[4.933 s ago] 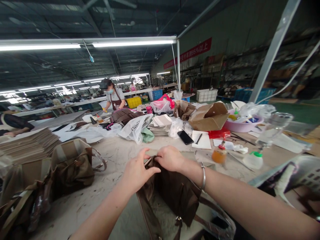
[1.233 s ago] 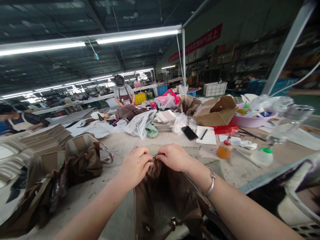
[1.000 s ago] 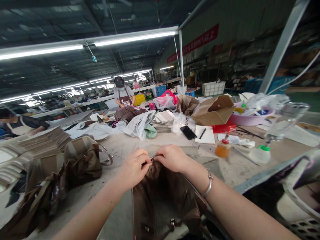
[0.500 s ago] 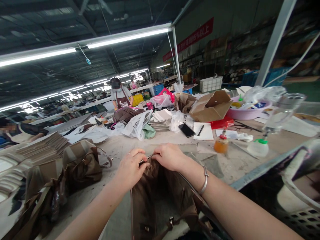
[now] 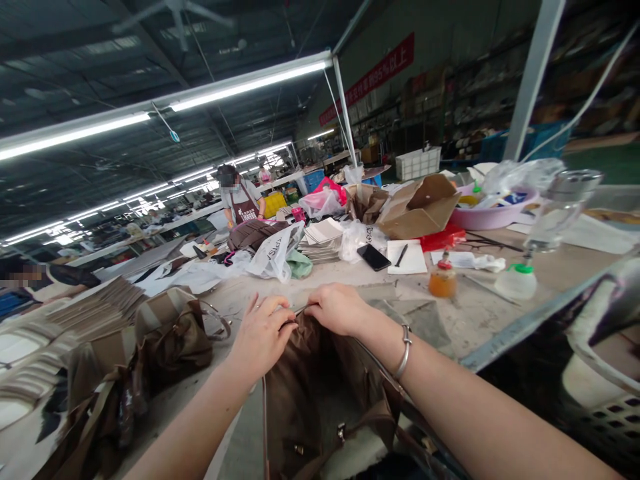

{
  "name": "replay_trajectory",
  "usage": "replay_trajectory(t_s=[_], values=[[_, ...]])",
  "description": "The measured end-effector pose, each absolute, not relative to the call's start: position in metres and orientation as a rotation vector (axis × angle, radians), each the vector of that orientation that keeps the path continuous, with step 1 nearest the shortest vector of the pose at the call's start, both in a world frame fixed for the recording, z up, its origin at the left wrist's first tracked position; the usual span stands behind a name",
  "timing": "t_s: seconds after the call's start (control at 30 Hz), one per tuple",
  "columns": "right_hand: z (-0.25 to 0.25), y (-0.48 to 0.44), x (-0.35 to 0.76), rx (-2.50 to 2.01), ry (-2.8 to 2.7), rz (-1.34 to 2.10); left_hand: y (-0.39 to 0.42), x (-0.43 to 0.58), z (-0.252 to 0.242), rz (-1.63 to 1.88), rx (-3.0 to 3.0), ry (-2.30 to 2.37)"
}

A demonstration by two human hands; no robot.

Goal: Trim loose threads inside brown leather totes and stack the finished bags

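Note:
A brown fabric bag (image 5: 287, 407) stands open in front of me, with trim along its edges and small metal fittings low on its front. At the far rim, my right hand (image 5: 337, 308) pinches the edge between thumb and curled fingers. Close beside it, my left hand (image 5: 264, 330) is closed on the same rim, thumb against the bent fingers and one finger raised. Whatever part of the edge lies under the fingertips is hidden. A metal bangle (image 5: 405, 350) circles my right wrist.
More brown bags (image 5: 175, 337) and stacked panels (image 5: 107, 303) lie at left. Beyond my hands are a phone (image 5: 374, 257), a notepad with a pen (image 5: 413, 259), an orange-filled bottle (image 5: 443, 283) and a green-capped bottle (image 5: 517, 281). A co-worker (image 5: 243, 197) stands across the table.
My left thumb and fingers have come together at the rim, closing the gap seen earlier. My right hand keeps its grip nearly in place. The view has turned slightly.

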State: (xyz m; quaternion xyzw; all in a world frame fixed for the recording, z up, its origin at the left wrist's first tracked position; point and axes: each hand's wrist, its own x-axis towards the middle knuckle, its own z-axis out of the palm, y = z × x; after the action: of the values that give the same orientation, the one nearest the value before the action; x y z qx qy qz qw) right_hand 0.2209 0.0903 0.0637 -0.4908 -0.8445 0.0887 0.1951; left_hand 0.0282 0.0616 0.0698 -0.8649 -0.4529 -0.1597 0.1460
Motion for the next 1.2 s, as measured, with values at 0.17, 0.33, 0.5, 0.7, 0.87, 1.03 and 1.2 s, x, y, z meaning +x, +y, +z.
replay_trajectory(t_s=[0.17, 0.33, 0.5, 0.7, 0.87, 1.03, 1.2], values=[[0.063, 0.089, 0.219, -1.41, -2.341, 0.269, 0.065, 0.03, 0.07, -0.497, -2.542, -1.266], [0.068, 0.085, 0.217, -1.43, -2.358, 0.265, 0.066, 0.03, 0.067, -0.668, -2.686, -1.33], [0.068, 0.083, 0.215, -1.392, -2.378, 0.228, 0.062, 0.031, 0.069, -0.735, -2.706, -1.468], [0.058, 0.089, 0.217, -1.324, -2.336, 0.181, 0.061, 0.033, 0.065, -0.803, -2.651, -1.632], [0.055, 0.089, 0.222, -1.305, -2.316, 0.173, 0.063, 0.036, 0.061, -0.829, -2.57, -1.742], [0.054, 0.091, 0.227, -1.306, -2.278, 0.199, 0.064, 0.042, 0.059, -0.821, -2.508, -1.853], [0.053, 0.093, 0.226, -1.306, -2.31, 0.245, 0.067, 0.039, 0.054, -0.853, -2.499, -1.928]])
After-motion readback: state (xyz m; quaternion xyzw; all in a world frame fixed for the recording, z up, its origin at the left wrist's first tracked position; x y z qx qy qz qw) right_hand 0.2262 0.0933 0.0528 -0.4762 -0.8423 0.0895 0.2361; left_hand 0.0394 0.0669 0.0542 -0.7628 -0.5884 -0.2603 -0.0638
